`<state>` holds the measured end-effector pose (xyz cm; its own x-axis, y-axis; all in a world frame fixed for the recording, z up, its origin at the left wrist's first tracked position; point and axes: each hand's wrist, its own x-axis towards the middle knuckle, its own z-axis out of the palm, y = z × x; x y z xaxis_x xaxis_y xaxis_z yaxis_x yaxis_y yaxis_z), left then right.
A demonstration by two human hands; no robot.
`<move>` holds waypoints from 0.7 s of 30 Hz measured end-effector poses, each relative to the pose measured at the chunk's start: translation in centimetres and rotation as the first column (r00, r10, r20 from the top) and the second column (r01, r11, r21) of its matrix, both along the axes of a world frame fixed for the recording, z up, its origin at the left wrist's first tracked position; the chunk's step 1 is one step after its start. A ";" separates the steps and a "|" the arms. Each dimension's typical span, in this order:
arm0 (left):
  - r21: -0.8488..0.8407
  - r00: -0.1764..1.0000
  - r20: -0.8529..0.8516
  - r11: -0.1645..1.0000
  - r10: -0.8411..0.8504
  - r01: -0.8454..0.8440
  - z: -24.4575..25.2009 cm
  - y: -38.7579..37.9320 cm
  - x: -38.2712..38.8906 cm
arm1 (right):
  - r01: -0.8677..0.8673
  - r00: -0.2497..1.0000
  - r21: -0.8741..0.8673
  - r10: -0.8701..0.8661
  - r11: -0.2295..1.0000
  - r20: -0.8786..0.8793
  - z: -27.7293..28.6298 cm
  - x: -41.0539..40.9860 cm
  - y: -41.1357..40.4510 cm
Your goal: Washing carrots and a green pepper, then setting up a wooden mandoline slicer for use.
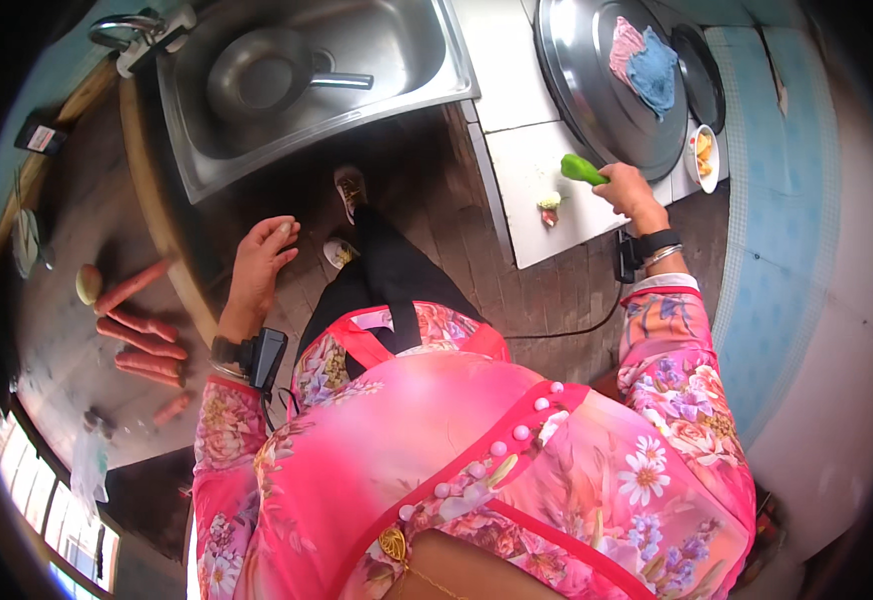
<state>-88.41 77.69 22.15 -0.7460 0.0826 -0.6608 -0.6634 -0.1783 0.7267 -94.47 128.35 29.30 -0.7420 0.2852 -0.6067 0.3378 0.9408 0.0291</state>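
Note:
My right hand [626, 192] grips a green pepper [582, 169] by one end, over the white tiled counter [530, 150]. Below the pepper on the tiles lie a small pale green piece [549, 200] and a small reddish piece [550, 217]. My left hand [264, 255] is raised over the floor with its fingers loosely bent and nothing visible in it. Left of that hand, several long reddish vegetables [141, 337], perhaps carrots, lie on a grey surface beside an oval yellowish-green vegetable [88, 284].
A steel sink [391, 101] holds a metal pan [256, 75], with a faucet [133, 31] at its corner. On a large round metal lid [579, 67] lie pink and blue cloths [652, 71]. A white bowl [702, 159] with yellowish pieces sits at the counter's edge. A cable [571, 333] hangs below.

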 end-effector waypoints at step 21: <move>0.002 1.000 0.008 1.000 0.012 -0.012 -0.4 -0.4 -0.6 | 0.293 0.873 -0.830 -0.487 0.475 0.029 -0.5 -1.1 -5.2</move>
<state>-89.05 77.32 21.79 -0.7417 0.0753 -0.6665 -0.6670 -0.1875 0.7211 -95.53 123.13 28.77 -0.8007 0.0522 -0.5968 0.5820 0.3041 -0.7542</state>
